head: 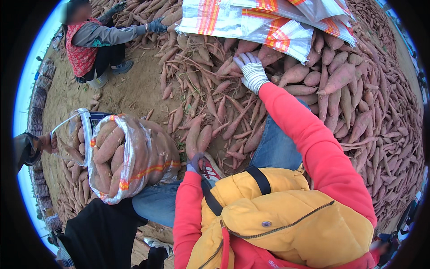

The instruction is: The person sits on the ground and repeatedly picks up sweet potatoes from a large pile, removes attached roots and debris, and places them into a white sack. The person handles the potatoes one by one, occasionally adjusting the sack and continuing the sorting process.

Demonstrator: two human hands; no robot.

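Observation:
My right hand [252, 72], in a striped grey-white glove, reaches forward onto sweet potatoes [231, 65] at the edge of a large pile, just below some woven sacks. Its fingers lie over one of them; whether they grip it is unclear. Low in front of me, beside my red shoe [212, 169], is my gloved left hand [196, 163], at the lower ends of two larger sweet potatoes [194, 138]. What it holds is partly hidden by the hand itself. To the left, a clear mesh-like sack [134, 154] full of sweet potatoes leans open-mouthed against my leg.
Flat white sacks with orange stripes [245, 22] lie on the pile [379, 134]. A person [87, 43] in a red vest sits at the upper left, reaching to the heap. Another person's hand [50, 143] holds a bucket [85, 138] of sweet potatoes. Filled sacks [38, 101] line the far left.

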